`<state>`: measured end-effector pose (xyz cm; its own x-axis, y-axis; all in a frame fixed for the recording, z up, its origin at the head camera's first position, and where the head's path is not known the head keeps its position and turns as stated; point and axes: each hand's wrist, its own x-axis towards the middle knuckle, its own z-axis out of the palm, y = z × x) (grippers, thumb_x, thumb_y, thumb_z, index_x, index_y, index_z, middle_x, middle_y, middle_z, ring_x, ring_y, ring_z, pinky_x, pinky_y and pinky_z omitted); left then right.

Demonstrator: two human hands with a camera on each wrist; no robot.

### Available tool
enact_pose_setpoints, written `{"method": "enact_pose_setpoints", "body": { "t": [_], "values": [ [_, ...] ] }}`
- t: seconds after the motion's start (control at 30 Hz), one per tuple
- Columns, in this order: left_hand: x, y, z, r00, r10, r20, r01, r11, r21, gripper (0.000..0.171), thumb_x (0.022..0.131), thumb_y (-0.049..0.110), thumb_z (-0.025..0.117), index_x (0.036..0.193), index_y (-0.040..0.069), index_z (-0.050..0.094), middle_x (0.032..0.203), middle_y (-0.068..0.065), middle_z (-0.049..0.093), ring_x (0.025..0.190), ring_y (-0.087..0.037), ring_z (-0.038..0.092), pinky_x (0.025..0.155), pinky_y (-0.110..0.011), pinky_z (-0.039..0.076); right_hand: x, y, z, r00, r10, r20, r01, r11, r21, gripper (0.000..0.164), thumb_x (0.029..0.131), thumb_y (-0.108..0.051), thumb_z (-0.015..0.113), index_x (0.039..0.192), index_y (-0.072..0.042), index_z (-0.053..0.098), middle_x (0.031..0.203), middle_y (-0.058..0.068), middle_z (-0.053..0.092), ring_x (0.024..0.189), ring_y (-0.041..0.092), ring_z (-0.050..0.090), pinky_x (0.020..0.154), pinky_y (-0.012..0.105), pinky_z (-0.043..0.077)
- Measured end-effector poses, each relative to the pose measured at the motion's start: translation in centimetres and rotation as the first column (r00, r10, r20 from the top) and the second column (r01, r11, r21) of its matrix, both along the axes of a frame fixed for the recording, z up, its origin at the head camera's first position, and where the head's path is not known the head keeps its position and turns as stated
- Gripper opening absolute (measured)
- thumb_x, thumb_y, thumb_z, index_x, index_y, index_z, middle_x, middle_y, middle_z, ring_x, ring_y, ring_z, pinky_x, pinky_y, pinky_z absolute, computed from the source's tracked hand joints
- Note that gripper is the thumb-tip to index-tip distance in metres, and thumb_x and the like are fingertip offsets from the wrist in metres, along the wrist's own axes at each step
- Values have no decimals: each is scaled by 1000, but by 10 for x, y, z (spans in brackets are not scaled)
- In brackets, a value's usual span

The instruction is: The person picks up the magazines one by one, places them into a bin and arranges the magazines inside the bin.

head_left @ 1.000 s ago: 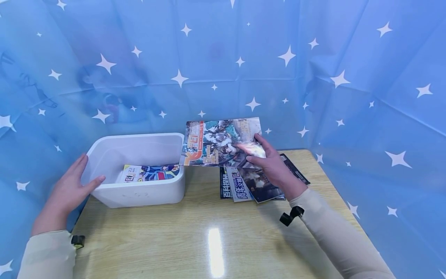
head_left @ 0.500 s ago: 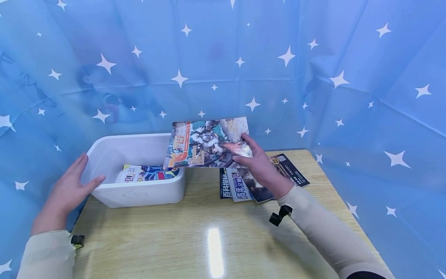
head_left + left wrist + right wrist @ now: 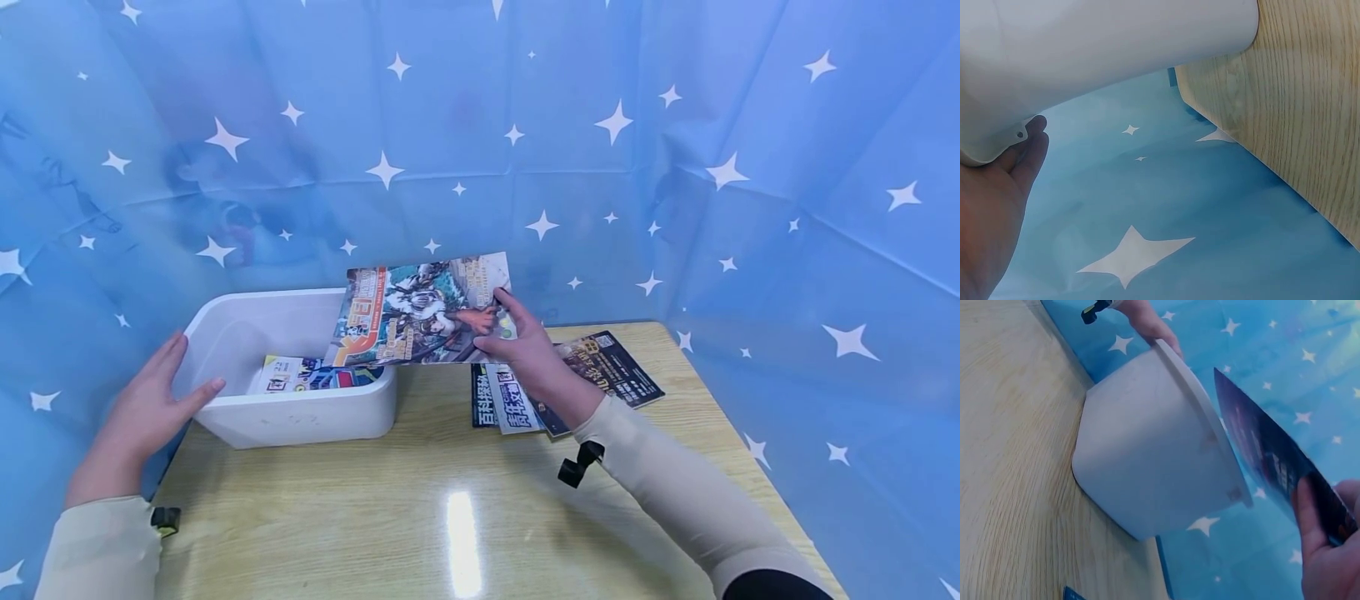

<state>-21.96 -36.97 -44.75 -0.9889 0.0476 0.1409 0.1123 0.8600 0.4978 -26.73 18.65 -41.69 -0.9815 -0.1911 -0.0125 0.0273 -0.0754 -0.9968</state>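
Magazine (image 3: 420,312) pinched by right hand (image 3: 536,358) partly over bin (image 3: 307,421), unplaced; booklet (image 3: 292,372) inside, pile (image 3: 618,371) left on tabletop (image 3: 360,508); left hand (image 3: 146,408) spread against bin.

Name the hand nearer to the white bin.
Left. The left hand holds the white bin at its left end; the right hand is off to the bin's right, gripping a magazine that overlaps the bin in the head view.

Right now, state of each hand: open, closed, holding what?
Left hand: holding the white bin by its rim.
Right hand: closed, pinching a magazine.
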Motion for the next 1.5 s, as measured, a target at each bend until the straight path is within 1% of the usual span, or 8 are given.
{"method": "enact_pose_setpoints", "body": {
  "t": [0.33, 0.5, 0.6, 0.7, 0.87, 0.93, 1.17, 1.5],
  "values": [
    [3, 2, 2, 1000, -2, -3, 2, 1000, 6, 103, 110, 52, 63, 176, 4, 1, 183, -27, -2, 162, -63, 6, 116, -90, 17, 0, -24, 4, 1000, 4, -11, -4, 1000, -15, 97, 99, 10, 74, 176, -33, 33, 186, 2, 0, 72, 14, 64, 95, 35, 65],
    [2, 2, 3, 1000, -7, -7, 7, 1000, 10, 102, 110, 51, 63, 176, 4, 1, 182, -28, -2, 162, -63, 6, 117, -90, 16, 2, -38, 7, 1000, -3, -1, 3, 1000, -12, 98, 97, 12, 75, 175, -33, 35, 186, 3, 1, 116, 23, 71, 94, 36, 65],
    [1, 2, 3, 1000, -6, -12, 6, 1000, 6, 102, 110, 52, 63, 176, 4, 1, 182, -28, -1, 162, -63, 6, 118, -90, 16, 2, -47, 9, 1000, -1, 3, 1, 1000, -15, 99, 96, 13, 75, 175, -33, 36, 186, 3, 3, 112, 22, 73, 93, 36, 65],
    [1, 1, 3, 1000, -5, -15, 5, 1000, 0, 102, 110, 52, 63, 176, 3, 2, 182, -28, -1, 162, -63, 6, 118, -90, 16, 3, -56, 11, 1000, 3, 7, -3, 1000, -8, 98, 97, 12, 75, 175, -33, 35, 186, 3, 4, 86, 18, 70, 91, 35, 66],
    [1, 1, 2, 1000, 3, -3, -3, 1000, 6, 104, 110, 54, 63, 176, 4, 1, 182, -28, -2, 162, -63, 5, 117, -90, 16, 5, -71, 15, 1000, 4, 6, -4, 999, 34, 98, 97, 9, 78, 175, -32, 35, 186, 2, 11, 112, 16, 67, 92, 36, 66],
    [1, 1, 2, 1000, 3, -3, -3, 1000, 11, 104, 110, 54, 63, 176, 4, 1, 182, -28, -2, 162, -63, 5, 117, -90, 16, 5, -77, 16, 1000, 2, 12, -3, 999, 42, 99, 96, 9, 79, 176, -31, 34, 186, 2, 12, 113, 17, 67, 90, 35, 66],
    [1, 2, 2, 1000, 17, 15, -17, 1000, 11, 106, 109, 56, 63, 176, 5, -1, 182, -29, -3, 161, -64, 6, 115, -91, 17, 6, -97, 17, 1000, 0, 23, -1, 999, 41, 100, 97, 8, 79, 175, -33, 34, 186, 4, 13, 68, 12, 59, 79, 29, 65],
    [1, 2, 2, 1000, 19, 10, -19, 1000, -3, 105, 110, 56, 62, 176, 3, 0, 181, -30, -2, 161, -65, 6, 116, -91, 18, 7, -119, 18, 1000, -21, 11, 20, 996, 88, 99, 95, 5, 83, 174, -34, 37, 184, 2, 21, 73, 11, 56, 74, 28, 62]
  ]
}}
